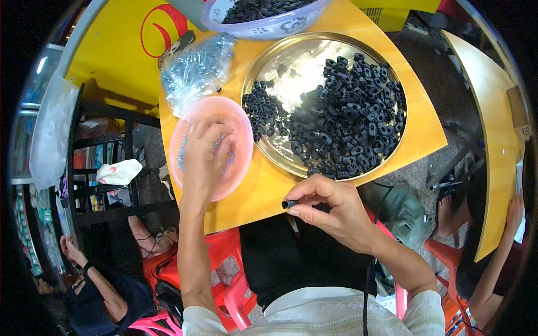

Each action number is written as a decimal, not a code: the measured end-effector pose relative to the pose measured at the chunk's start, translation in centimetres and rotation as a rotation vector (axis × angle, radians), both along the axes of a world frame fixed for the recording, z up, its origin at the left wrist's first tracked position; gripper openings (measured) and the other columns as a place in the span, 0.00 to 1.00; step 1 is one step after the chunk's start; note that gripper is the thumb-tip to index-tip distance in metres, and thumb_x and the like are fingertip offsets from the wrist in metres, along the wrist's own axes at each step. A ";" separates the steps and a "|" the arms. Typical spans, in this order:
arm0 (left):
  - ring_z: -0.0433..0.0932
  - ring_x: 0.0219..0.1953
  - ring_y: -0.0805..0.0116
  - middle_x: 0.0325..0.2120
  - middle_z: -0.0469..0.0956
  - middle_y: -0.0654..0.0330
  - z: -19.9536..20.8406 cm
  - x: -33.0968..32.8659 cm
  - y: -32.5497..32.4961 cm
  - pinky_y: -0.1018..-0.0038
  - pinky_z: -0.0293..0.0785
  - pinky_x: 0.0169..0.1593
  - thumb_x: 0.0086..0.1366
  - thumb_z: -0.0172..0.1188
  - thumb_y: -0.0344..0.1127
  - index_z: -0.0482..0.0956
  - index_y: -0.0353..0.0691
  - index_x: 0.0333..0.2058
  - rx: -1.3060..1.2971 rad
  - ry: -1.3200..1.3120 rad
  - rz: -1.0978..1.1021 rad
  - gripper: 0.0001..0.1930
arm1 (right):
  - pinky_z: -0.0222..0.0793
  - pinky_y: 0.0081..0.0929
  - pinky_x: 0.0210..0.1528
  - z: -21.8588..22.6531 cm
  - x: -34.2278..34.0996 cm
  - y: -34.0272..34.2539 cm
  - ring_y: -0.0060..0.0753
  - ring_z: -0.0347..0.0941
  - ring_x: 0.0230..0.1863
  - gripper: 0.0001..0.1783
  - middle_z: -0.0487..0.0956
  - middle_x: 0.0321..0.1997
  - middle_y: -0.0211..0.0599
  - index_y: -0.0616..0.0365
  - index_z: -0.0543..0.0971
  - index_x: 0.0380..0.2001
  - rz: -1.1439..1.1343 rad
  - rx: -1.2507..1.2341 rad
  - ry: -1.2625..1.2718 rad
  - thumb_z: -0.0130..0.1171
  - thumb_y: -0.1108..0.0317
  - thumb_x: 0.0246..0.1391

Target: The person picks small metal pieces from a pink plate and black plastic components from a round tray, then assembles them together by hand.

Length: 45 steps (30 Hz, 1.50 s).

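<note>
My left hand (208,148) reaches down into a pink plastic bowl (242,171). Its fingers are curled and a little blurred among small bluish metallic pieces (181,154), and whatever lies between the fingertips is too small to make out. Just off the table's near edge, my right hand (330,210) pinches a small black plastic piece (289,204) between thumb and fingers. Right of the bowl stands a round gold-coloured metal tray (252,70). A large heap of black plastic pieces (347,123) fills its right side, with a smaller pile (262,109) of smaller black parts at the left.
Behind the pink bowl lies a clear plastic bag (196,70) with bluish contents. A lilac patterned basin (269,29) of black parts stands at the table's (417,131) far edge. Other people sit at lower left and far right, near red chairs and another table (485,140).
</note>
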<state>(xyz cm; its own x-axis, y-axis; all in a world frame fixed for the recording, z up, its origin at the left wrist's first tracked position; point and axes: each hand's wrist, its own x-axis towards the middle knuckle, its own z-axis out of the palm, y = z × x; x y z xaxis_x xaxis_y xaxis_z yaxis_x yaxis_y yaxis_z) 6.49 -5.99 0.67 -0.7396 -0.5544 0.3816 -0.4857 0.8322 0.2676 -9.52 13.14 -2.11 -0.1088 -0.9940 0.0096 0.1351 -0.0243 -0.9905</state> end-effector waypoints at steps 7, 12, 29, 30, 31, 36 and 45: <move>0.75 0.33 0.75 0.32 0.77 0.60 1.1 0.5 7.3 0.80 0.73 0.38 0.59 0.57 0.22 0.76 0.31 0.39 1.031 0.774 0.135 0.08 | 0.71 0.15 0.37 0.3 -0.1 0.6 0.14 0.72 0.33 0.09 0.76 0.33 0.28 0.63 0.74 0.39 -0.045 0.030 -0.177 0.58 0.73 0.54; 0.77 0.32 0.71 0.32 0.78 0.54 0.8 1.0 11.1 0.78 0.74 0.39 0.59 0.58 0.24 0.76 0.30 0.39 1.301 0.876 0.033 0.09 | 0.70 0.14 0.36 0.9 0.7 1.0 0.13 0.71 0.34 0.10 0.75 0.33 0.28 0.64 0.74 0.39 -0.052 -0.009 -0.240 0.57 0.73 0.55; 0.76 0.38 0.69 0.35 0.77 0.55 0.2 1.7 12.9 0.76 0.72 0.43 0.53 0.62 0.19 0.79 0.33 0.34 1.080 0.833 -0.015 0.08 | 0.73 0.17 0.37 1.5 0.9 1.5 0.18 0.74 0.36 0.11 0.76 0.35 0.31 0.65 0.74 0.41 0.067 0.043 -0.296 0.57 0.77 0.54; 0.76 0.38 0.69 0.35 0.77 0.55 0.1 1.8 12.9 0.76 0.72 0.43 0.53 0.62 0.19 0.79 0.33 0.34 1.080 0.831 -0.016 0.08 | 0.73 0.17 0.36 1.5 0.9 1.5 0.18 0.74 0.36 0.11 0.76 0.35 0.32 0.65 0.74 0.41 0.072 0.048 -0.298 0.57 0.77 0.54; 0.76 0.38 0.68 0.35 0.77 0.55 0.1 1.9 12.8 0.76 0.71 0.44 0.53 0.62 0.19 0.79 0.33 0.34 1.006 0.781 -0.030 0.08 | 0.73 0.17 0.36 1.5 0.9 1.4 0.18 0.74 0.35 0.11 0.76 0.35 0.32 0.64 0.74 0.41 0.077 0.053 -0.301 0.57 0.77 0.54; 0.76 0.39 0.66 0.35 0.77 0.53 0.5 1.4 12.4 0.75 0.71 0.44 0.54 0.61 0.20 0.80 0.35 0.36 0.794 0.587 -0.089 0.09 | 0.68 0.12 0.32 1.1 0.8 1.2 0.11 0.70 0.31 0.09 0.76 0.30 0.28 0.64 0.76 0.38 0.029 0.079 -0.391 0.59 0.72 0.54; 0.76 0.32 0.61 0.36 0.76 0.52 0.1 -0.5 11.1 0.72 0.73 0.36 0.51 0.62 0.20 0.78 0.39 0.46 0.302 0.304 -0.208 0.20 | 0.69 0.13 0.36 0.5 -0.8 0.3 0.14 0.72 0.32 0.09 0.77 0.31 0.27 0.62 0.75 0.39 -0.016 0.095 -0.595 0.58 0.70 0.55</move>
<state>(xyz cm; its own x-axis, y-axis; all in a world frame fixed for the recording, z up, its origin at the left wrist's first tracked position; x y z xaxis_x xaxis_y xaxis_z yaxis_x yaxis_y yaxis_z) 5.94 5.11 0.73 -0.7264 -0.5256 0.4429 -0.1789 0.7667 0.6166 -10.30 13.47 -1.63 -0.0832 -0.9857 -0.1467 0.6675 0.0542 -0.7426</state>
